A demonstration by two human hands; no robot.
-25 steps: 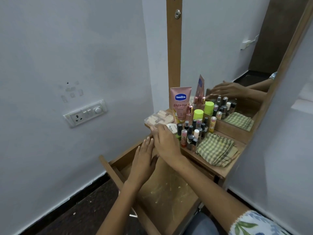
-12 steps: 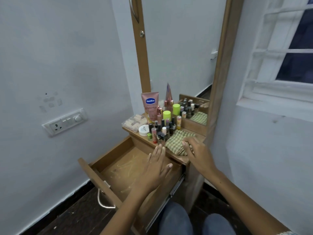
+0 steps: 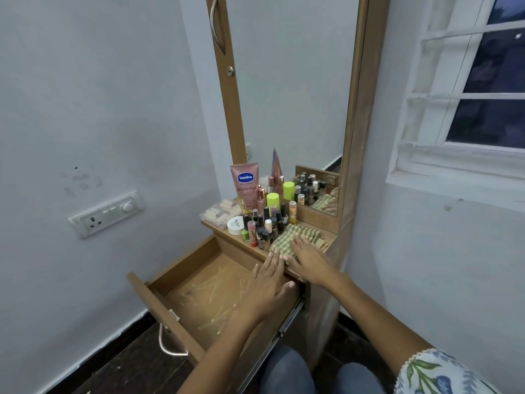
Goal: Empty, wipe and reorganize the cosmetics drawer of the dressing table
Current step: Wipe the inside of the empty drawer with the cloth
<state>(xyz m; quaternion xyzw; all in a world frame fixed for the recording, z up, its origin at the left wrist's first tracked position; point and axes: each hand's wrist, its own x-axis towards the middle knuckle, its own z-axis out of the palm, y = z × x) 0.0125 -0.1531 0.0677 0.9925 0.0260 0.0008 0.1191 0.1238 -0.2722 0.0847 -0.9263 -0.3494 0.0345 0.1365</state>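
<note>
While we knelt before the dressing table, we noted these:
Drawer: the drawer (image 3: 199, 291) stood pulled out, its wooden floor bare of cosmetics and streaked with pale marks.
Left hand: our left hand (image 3: 268, 282) lay flat over the drawer's right rear corner, fingers straight and together, tips at the near edge of the cloth, holding nothing.
Right hand: our right hand (image 3: 308, 258) rested palm down on the cloth, fingers spread and lightly bent over the folds; we could not tell whether they pinched it.
Cloth: the green checked cloth (image 3: 295, 237) lay folded on the tabletop (image 3: 221, 227), right of the bottles.
Cosmetics: the small bottles (image 3: 264, 223) crowded the shelf, with a pink Vaseline tube (image 3: 245, 184) upright behind them and a white jar (image 3: 235, 225) at the left.
Mirror: the mirror (image 3: 289, 95) doubled the bottles and cloth.
</note>
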